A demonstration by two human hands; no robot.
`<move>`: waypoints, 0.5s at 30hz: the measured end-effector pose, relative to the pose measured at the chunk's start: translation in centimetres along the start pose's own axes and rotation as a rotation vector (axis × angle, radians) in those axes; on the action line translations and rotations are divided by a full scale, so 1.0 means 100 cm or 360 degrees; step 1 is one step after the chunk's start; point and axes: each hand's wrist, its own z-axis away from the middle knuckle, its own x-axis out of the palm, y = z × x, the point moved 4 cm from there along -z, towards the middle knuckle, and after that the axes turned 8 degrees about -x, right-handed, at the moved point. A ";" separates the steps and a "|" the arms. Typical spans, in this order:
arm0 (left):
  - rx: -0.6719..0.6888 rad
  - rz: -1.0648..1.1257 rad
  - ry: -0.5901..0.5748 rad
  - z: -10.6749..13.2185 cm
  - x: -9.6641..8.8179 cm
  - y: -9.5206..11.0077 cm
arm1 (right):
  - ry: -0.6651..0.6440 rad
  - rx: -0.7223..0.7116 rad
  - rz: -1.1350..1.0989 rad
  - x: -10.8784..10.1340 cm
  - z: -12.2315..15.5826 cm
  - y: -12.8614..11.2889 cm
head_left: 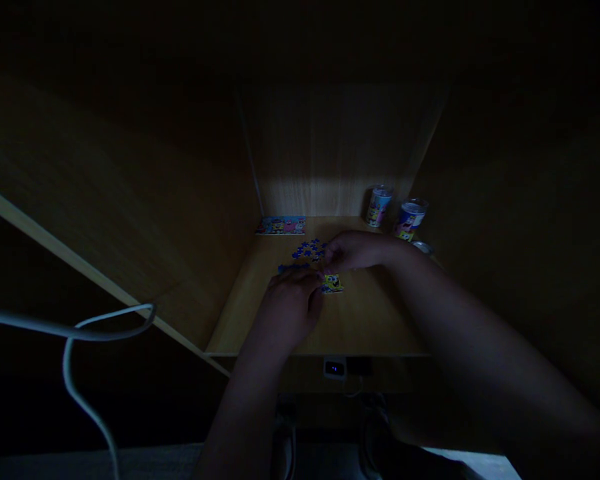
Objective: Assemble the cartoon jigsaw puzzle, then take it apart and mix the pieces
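In the dim light, a partly assembled jigsaw puzzle [333, 284] with a yellow cartoon face lies on the wooden shelf board. My left hand [293, 297] rests over its left part, fingers curled down onto it and partly hidden. Just above the puzzle, my right hand [350, 251] is closed in a pinch, its fingertips close to those of the left; whatever sits between them is too small and dark to make out. Loose blue puzzle pieces [307, 250] are scattered beyond the left hand. Blue also shows at the left hand's far edge.
A colourful picture strip [281, 225] lies at the back left. Two printed cans [379, 207] [410, 219] with clear tops stand at the back right, near a round metal lid [422, 247]. Wooden panels enclose the sides. A white cable [87, 333] hangs at left; a small lit device [335, 368] sits below the board.
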 end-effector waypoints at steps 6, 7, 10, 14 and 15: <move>-0.0011 -0.0002 -0.0010 0.000 -0.001 0.000 | -0.0036 -0.0020 -0.0316 0.005 -0.002 0.004; -0.0010 -0.0004 -0.0010 0.000 -0.001 0.000 | -0.0029 -0.0030 -0.0352 0.004 -0.002 0.005; 0.0000 -0.0001 -0.0008 0.000 0.000 0.001 | 0.0004 -0.0037 -0.0459 0.003 -0.003 0.010; -0.0090 -0.0108 0.0010 0.000 -0.001 0.000 | 0.0105 0.0003 -0.0531 -0.002 0.001 0.016; -0.0133 -0.0161 0.0024 0.000 -0.002 -0.001 | 0.0140 0.0034 -0.0546 -0.005 0.003 0.017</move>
